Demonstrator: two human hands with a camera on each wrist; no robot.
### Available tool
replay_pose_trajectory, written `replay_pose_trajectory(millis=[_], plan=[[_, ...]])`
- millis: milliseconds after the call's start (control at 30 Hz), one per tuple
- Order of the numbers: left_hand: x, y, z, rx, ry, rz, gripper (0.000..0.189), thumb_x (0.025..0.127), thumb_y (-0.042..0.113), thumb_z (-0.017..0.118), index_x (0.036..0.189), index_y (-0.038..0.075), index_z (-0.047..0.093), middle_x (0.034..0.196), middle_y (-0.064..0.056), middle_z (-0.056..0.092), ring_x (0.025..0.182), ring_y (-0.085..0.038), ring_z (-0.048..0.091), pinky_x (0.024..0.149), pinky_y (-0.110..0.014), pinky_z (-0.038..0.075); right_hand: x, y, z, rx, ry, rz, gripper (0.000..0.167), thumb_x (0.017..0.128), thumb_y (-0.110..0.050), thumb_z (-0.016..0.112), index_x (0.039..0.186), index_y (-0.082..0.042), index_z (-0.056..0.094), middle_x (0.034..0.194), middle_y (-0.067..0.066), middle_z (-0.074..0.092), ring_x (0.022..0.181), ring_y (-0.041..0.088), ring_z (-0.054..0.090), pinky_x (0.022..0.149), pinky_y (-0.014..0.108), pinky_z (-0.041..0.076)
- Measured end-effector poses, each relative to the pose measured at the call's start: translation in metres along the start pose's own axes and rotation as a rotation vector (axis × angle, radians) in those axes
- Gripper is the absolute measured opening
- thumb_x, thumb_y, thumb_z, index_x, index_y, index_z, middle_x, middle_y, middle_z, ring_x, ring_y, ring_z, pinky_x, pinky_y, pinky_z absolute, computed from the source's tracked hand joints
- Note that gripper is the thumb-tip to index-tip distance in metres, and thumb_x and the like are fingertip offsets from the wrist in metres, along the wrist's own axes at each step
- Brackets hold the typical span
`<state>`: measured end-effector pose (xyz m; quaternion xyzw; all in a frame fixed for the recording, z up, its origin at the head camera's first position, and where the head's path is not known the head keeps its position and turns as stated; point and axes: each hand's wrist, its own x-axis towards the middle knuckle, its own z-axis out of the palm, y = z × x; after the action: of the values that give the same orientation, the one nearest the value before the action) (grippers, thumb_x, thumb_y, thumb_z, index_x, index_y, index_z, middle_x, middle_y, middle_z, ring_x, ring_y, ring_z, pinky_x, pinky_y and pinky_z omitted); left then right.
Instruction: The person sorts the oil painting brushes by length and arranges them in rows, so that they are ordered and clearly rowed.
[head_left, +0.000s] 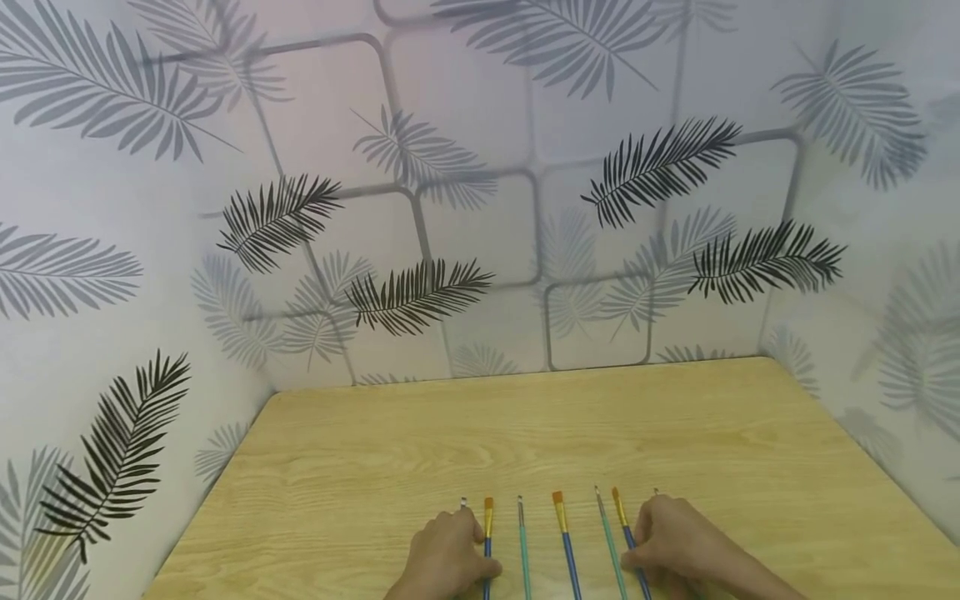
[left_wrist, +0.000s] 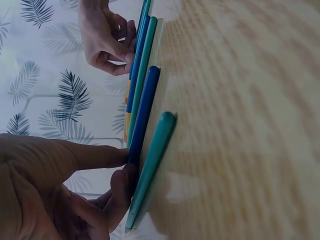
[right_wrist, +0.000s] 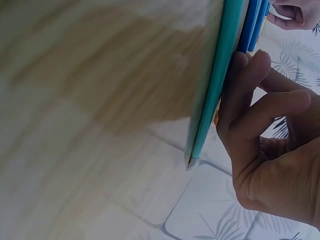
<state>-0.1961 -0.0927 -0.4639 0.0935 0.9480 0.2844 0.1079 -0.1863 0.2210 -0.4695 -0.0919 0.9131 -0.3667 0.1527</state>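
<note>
Several paintbrushes lie side by side on the wooden table, bristles away from me. At the left of the row, my left hand [head_left: 446, 554] pinches a blue paintbrush [head_left: 487, 547] between thumb and finger. A teal paintbrush [left_wrist: 152, 165] lies just outside that hand; in the head view the hand hides most of it. Toward the right end, my right hand [head_left: 686, 542] pinches another blue paintbrush [head_left: 626, 532] by its handle. Beyond it lies a teal paintbrush [right_wrist: 214, 90], mostly covered by the hand in the head view.
Between the hands lie a teal paintbrush [head_left: 523, 542], a wide blue paintbrush [head_left: 567, 550] and a slim teal paintbrush [head_left: 610, 537]. The wooden table [head_left: 510, 433] reaches back to a wall [head_left: 480, 225] with a feather-leaf pattern, which also runs along both sides.
</note>
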Motion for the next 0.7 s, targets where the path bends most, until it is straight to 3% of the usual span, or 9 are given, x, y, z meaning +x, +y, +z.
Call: replay_pose_trajectory(millis=[67, 167, 267, 400, 700], plan=[[-0.0004, -0.0001, 0.0003, -0.006, -0.006, -0.001, 0.035, 0.073, 0.02, 0.088, 0.096, -0.001, 0.072, 0.082, -0.007, 0.07, 0.056, -0.014, 0.05, 0.048, -0.023, 0.037, -0.0003, 0.0, 0.0012, -0.016, 0.015, -0.012, 0.027, 0.077, -0.02, 0.084, 0.063, -0.009, 0.064, 0.05, 0.0, 0.062, 0.048, 0.01, 0.053, 0.054, 0.018, 0.043], [-0.001, 0.0002, 0.0004, -0.007, -0.011, -0.001, 0.033, 0.074, 0.019, 0.087, 0.096, 0.0, 0.071, 0.074, -0.001, 0.063, 0.056, -0.014, 0.05, 0.049, -0.023, 0.037, -0.0002, 0.0005, 0.0022, -0.026, 0.017, -0.032, 0.03, 0.078, -0.02, 0.084, 0.058, -0.011, 0.064, 0.046, -0.002, 0.059, 0.04, 0.004, 0.047, 0.045, 0.013, 0.037], [-0.0012, 0.0013, 0.0003, 0.003, -0.007, 0.001, 0.032, 0.074, 0.018, 0.086, 0.096, 0.0, 0.07, 0.071, 0.001, 0.06, 0.056, -0.013, 0.051, 0.048, -0.023, 0.037, 0.0009, 0.0017, 0.0026, -0.026, 0.025, -0.063, 0.029, 0.078, -0.019, 0.083, 0.056, -0.012, 0.065, 0.045, -0.006, 0.054, 0.037, 0.0, 0.039, 0.039, 0.01, 0.029], [-0.0019, 0.0018, 0.001, 0.005, -0.001, 0.019, 0.032, 0.074, 0.017, 0.085, 0.096, -0.001, 0.07, 0.066, 0.002, 0.057, 0.053, -0.012, 0.05, 0.046, -0.021, 0.036, 0.0019, -0.0001, 0.004, -0.046, 0.054, -0.07, 0.024, 0.076, -0.014, 0.083, 0.058, -0.01, 0.069, 0.045, -0.01, 0.046, 0.042, 0.003, 0.034, 0.041, 0.009, 0.026], [-0.0031, -0.0002, 0.0041, -0.026, 0.006, 0.031, 0.029, 0.075, 0.013, 0.083, 0.096, -0.002, 0.069, 0.062, 0.002, 0.056, 0.05, -0.011, 0.048, 0.044, -0.018, 0.034, 0.0017, -0.0073, 0.0062, -0.083, 0.087, 0.073, 0.017, 0.07, -0.007, 0.074, 0.055, -0.009, 0.066, 0.044, -0.009, 0.044, 0.043, 0.004, 0.036, 0.042, 0.012, 0.027]])
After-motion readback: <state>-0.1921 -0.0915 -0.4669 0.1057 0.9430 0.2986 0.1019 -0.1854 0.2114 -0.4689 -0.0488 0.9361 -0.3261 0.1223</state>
